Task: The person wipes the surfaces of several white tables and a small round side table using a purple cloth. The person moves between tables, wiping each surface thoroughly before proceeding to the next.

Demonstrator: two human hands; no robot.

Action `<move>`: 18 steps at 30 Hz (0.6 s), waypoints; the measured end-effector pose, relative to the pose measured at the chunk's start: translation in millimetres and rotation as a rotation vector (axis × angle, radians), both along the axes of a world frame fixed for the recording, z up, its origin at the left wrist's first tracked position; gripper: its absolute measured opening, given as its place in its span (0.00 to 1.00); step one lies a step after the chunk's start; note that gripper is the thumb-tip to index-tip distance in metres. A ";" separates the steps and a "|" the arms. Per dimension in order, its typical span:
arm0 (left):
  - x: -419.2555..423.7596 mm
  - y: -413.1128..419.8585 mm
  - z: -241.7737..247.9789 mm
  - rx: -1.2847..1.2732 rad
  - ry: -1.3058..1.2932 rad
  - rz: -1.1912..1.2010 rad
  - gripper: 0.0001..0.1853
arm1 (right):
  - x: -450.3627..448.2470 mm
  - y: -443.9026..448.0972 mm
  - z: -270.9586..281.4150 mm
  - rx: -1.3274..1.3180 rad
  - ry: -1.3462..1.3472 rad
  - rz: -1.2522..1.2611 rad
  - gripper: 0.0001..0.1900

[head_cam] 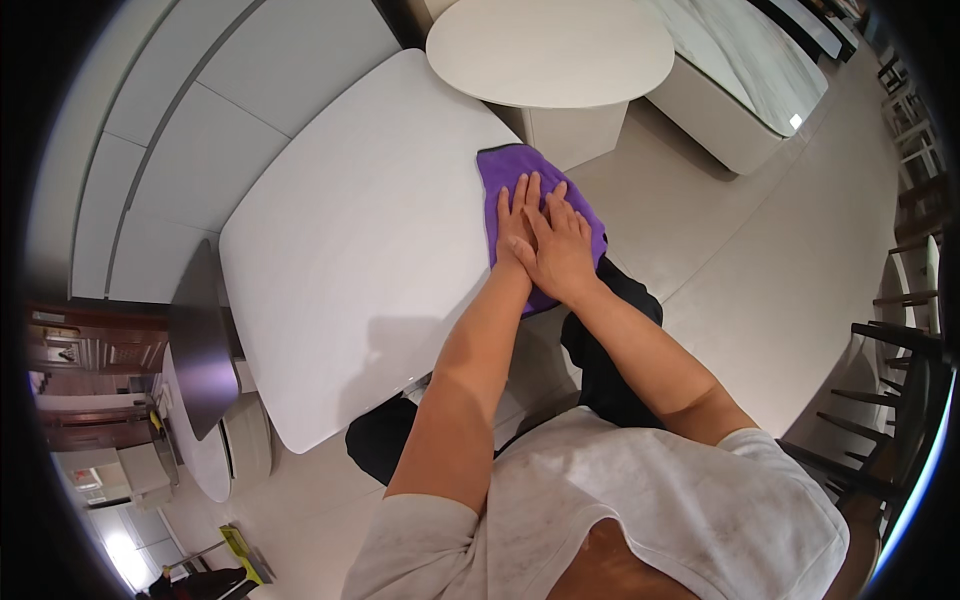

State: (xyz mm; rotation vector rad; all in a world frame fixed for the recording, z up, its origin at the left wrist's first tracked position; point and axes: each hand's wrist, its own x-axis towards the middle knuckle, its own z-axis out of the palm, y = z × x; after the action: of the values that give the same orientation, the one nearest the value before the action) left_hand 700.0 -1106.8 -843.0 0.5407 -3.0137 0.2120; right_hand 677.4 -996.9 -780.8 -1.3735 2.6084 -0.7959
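A purple cloth (504,166) with dark edging is spread over the right end of a white tabletop (352,217), reaching its edge. On the cloth lies my left hand (513,234), palm down with the fingers stretched forward. My right hand (564,251) partly overlaps it from the right, its fingers slightly apart and bent. Neither hand grips the cloth; both rest flat against it. Parts of the left hand are hidden under the right.
A round cream table (551,52) adjoins the far end. Beyond it stands a marble-patterned top (750,67). Grey panels (225,150) run along the left, near a dark tabletop (204,352). A yellow-green broom head (244,555) is at lower left; dark chairs (892,397) line the right.
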 end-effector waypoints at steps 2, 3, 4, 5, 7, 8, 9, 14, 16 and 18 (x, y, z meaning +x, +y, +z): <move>-6.2 4.1 10.5 0.073 0.004 -0.004 0.39 | -5.8 -3.1 -8.8 -0.061 0.041 -0.084 0.40; -7.2 2.5 13.3 0.100 -0.004 0.003 0.38 | -7.6 -6.5 -8.3 -0.100 0.064 -0.119 0.41; -7.1 1.6 16.1 0.128 -0.013 0.010 0.37 | -9.0 -7.5 -7.6 -0.048 0.032 -0.146 0.42; -5.5 1.8 18.7 0.156 -0.021 0.018 0.36 | -9.5 -7.5 -7.0 0.003 0.000 -0.172 0.43; -4.1 6.3 30.8 0.148 -0.079 -0.014 0.36 | -12.1 -5.3 -6.7 0.060 -0.035 -0.217 0.44; -1.6 9.5 36.1 0.145 -0.108 -0.029 0.36 | -12.7 -3.3 -10.4 0.064 -0.044 -0.232 0.44; 2.8 10.6 34.5 0.118 -0.098 -0.039 0.36 | -11.3 -3.2 -7.1 0.064 -0.053 -0.237 0.44; 26.0 33.4 41.8 0.099 -0.115 -0.058 0.38 | -8.5 13.8 -5.9 0.068 -0.187 -0.272 0.44; 29.8 41.8 47.8 0.136 -0.114 -0.072 0.37 | -9.2 19.8 -14.9 -0.013 -0.188 -0.258 0.44; 37.3 47.0 47.1 0.182 -0.089 -0.094 0.35 | -2.0 29.3 -25.2 -0.136 -0.196 -0.232 0.44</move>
State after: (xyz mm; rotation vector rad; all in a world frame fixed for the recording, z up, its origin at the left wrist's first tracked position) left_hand 737.3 -1059.7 -795.9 0.4113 -3.1554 -0.0451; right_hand 675.4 -967.6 -806.0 -0.9718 2.6289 -1.0964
